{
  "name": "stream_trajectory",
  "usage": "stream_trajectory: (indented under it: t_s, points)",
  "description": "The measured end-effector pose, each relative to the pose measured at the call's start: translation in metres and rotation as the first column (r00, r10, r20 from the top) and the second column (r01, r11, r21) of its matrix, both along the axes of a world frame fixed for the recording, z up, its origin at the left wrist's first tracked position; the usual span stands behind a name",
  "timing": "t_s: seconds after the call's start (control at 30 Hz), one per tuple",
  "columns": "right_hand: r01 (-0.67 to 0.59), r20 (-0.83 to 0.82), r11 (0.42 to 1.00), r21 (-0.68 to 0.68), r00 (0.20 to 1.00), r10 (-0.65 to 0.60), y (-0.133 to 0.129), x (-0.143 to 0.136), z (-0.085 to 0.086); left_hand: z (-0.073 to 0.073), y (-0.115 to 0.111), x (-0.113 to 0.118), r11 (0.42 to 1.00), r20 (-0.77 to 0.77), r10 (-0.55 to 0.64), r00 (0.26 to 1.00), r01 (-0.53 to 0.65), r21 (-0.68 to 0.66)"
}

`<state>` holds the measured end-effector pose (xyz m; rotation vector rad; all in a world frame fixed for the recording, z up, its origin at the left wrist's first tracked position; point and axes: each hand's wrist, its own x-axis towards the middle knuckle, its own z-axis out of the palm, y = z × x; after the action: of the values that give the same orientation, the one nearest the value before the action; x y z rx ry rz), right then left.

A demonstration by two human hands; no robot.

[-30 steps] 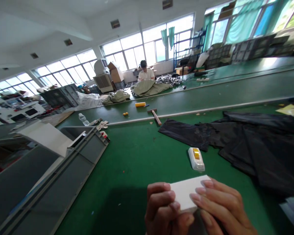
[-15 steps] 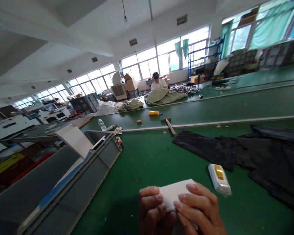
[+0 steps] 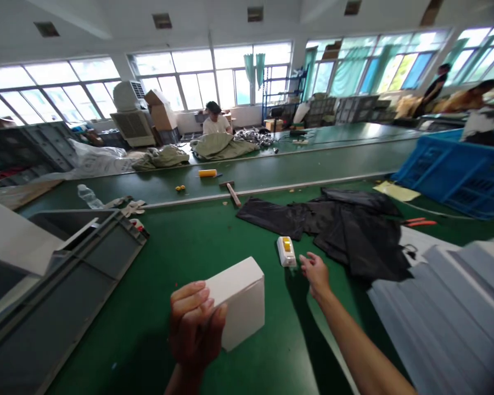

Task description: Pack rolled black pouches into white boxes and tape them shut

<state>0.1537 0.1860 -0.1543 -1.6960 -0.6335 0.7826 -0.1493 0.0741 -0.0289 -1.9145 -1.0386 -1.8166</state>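
A white box (image 3: 243, 312) is gripped at its left end by my left hand (image 3: 195, 321), fingers on top and thumb on the near side. My right hand (image 3: 315, 273) is stretched out with its fingers apart, holding nothing. Just left of its fingertips lies a white tray pack with a yellow item (image 3: 287, 251), on the green table (image 3: 177, 247). A small gap shows between the fingers and the pack. Black cloth (image 3: 354, 236) lies beyond my right hand.
A grey crate (image 3: 102, 274) stands at the left, a blue crate (image 3: 461, 170) at the right. Grey sheets (image 3: 448, 312) are stacked at lower right. Farther off are a hammer (image 3: 233, 195), a yellow roll (image 3: 207, 173), a bottle (image 3: 89, 196) and a person (image 3: 216, 123) across the table.
My right hand has let go of the white box and reached right, near the tray pack. My left hand still holds the box, now tilted. The view has turned to the right.
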Motion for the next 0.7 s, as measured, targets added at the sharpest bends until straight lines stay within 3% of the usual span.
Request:
stream_trajectory:
  t_s: [0.1, 0.23, 0.5, 0.7]
  points:
    - [-0.054, -0.138, 0.997, -0.057, 0.989, 0.046, 0.016, -0.007, -0.014, 0.001, 0.001, 0.001, 1.0, 0.006, 0.008, 1.0, -0.009, 0.01]
    - [-0.066, -0.232, 0.986, -0.153, 0.972, 0.029, 0.031, -0.016, -0.02, -0.001, 0.0, 0.001, 1.0, 0.014, 0.0, 1.0, 0.0, 0.02]
    - [-0.035, -0.286, 0.921, -0.389, 0.955, -0.084, 0.065, -0.02, -0.01, 0.0, 0.0, 0.001, 1.0, 0.025, -0.007, 1.0, 0.007, 0.008]
    - [-0.024, -0.397, 0.941, -0.338, 0.91, -0.119, 0.065, -0.024, -0.009, 0.001, 0.0, 0.001, 1.0, 0.022, -0.027, 0.999, 0.027, 0.014]
